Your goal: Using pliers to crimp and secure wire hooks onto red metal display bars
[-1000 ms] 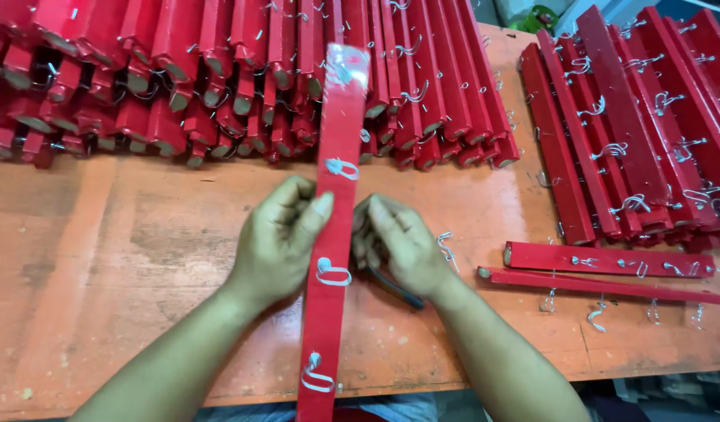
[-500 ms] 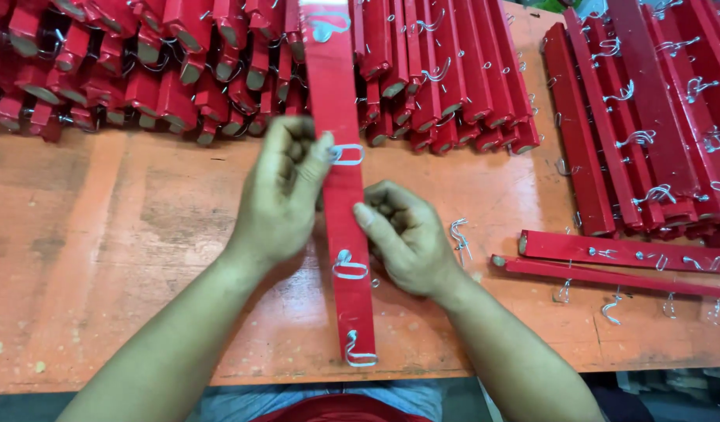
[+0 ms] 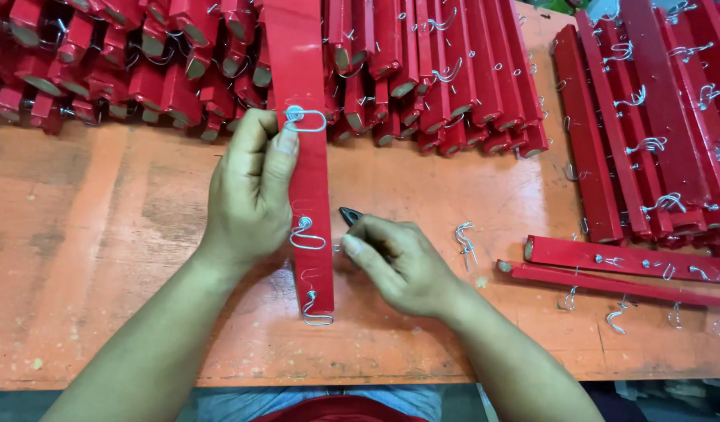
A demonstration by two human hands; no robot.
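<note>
A long red wooden slat (image 3: 309, 156) lies lengthwise on the orange tabletop (image 3: 102, 258), running from the person's body up toward the far pile, with three bent wire hooks fixed along its face — one near the top (image 3: 305, 119), one in the middle (image 3: 307, 234) and one at the near end (image 3: 316, 309). The left hand (image 3: 250, 191) grips the slat from its left edge, fingers curled around the wood and the thumb pressed flat just beside the top hook. The right hand (image 3: 399, 262) rests on the tabletop just right of the slat, fingers clenched around a small dark tool whose tip (image 3: 350, 216) pokes out above the knuckles, close to the middle hook; how much of the tool lies inside the fist is hidden. A loose wire hook (image 3: 464, 238) lies on the tabletop near the right hand. Across the far edge sits a stack of red slats (image 3: 422, 70) piled end-on, many carrying the same wire hooks. To the right another group of red slats (image 3: 657, 117) lies lengthwise, and two separate slats (image 3: 625, 266) lie crosswise near the right edge — their hooks hang toward the person.
</note>
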